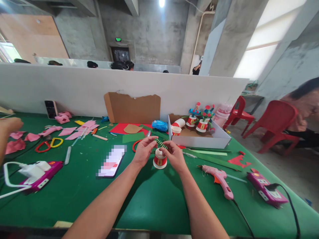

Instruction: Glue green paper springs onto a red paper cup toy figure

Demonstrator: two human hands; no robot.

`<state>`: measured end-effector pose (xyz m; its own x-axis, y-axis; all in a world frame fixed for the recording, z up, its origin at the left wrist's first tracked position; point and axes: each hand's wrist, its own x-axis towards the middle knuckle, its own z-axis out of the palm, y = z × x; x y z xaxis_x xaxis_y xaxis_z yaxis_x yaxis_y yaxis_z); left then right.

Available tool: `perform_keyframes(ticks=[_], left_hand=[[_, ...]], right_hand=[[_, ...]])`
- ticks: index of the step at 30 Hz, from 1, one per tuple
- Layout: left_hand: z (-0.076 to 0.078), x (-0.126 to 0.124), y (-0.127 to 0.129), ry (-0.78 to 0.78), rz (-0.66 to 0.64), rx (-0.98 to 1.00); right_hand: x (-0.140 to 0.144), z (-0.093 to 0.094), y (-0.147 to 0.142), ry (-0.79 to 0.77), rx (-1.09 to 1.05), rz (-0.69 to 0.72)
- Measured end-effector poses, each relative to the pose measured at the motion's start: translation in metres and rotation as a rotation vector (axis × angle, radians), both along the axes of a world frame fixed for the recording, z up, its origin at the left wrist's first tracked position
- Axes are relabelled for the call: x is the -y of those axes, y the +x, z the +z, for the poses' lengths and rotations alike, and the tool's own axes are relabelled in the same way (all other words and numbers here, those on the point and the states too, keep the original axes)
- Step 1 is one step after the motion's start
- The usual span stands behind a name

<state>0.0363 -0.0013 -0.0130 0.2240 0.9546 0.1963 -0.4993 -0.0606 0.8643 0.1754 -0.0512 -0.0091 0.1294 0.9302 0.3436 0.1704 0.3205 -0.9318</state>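
Note:
An upside-down paper cup (159,162), white with a red band and a gold label, stands on the green tabletop between my hands. Just above it, a green-and-pale striped paper coil (161,143) spans my fingertips. My left hand (144,152) is closed, pinching the coil's left end. On the other side my right hand (175,156) is closed too, its fingers at the coil's right end and its thumb close to the cup's top. Whether that thumb touches the cup I cannot tell. Part of another coil shows beside the cup, by my left fingers.
A white box (199,142) holds several decorated cups. On the right lie a pink glue gun (219,179) and a purple power strip (266,189). At left are a phone (112,162), scissors (43,146), pink paper pieces and another power strip (42,176). Another person's hand (11,124) reaches in.

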Motion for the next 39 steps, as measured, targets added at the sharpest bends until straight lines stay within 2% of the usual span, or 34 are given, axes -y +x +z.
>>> perform_keyframes(ticks=[9, 16, 21, 24, 27, 31, 33, 35, 39], left_hand=[[0.000, -0.007, -0.002, -0.033, -0.030, 0.170], [-0.005, -0.010, -0.003, -0.020, -0.023, 0.142], [0.001, -0.005, -0.002, -0.014, -0.067, 0.172], [0.005, -0.002, -0.003, -0.030, -0.094, 0.216], [0.008, 0.001, -0.004, -0.033, -0.116, 0.204], [0.010, 0.005, -0.003, -0.027, -0.181, 0.161], [0.010, 0.008, -0.001, -0.020, -0.217, 0.145], [0.010, 0.010, 0.001, -0.020, -0.237, 0.128], [0.009, 0.017, -0.001, -0.036, -0.263, 0.097]], right_hand=[[0.002, 0.003, -0.003, -0.009, -0.104, 0.057], [0.001, 0.002, -0.002, -0.004, -0.119, 0.034], [-0.001, -0.002, -0.005, -0.011, -0.115, 0.073], [0.009, -0.002, -0.003, 0.014, -0.062, 0.050], [0.033, 0.000, 0.012, 0.071, 0.105, -0.092], [0.080, -0.002, 0.058, 0.078, 0.456, -0.446], [0.103, -0.007, 0.086, 0.005, 0.671, -0.668], [0.123, -0.014, 0.112, -0.095, 0.872, -0.827], [0.146, -0.026, 0.141, -0.346, 1.069, -0.907]])
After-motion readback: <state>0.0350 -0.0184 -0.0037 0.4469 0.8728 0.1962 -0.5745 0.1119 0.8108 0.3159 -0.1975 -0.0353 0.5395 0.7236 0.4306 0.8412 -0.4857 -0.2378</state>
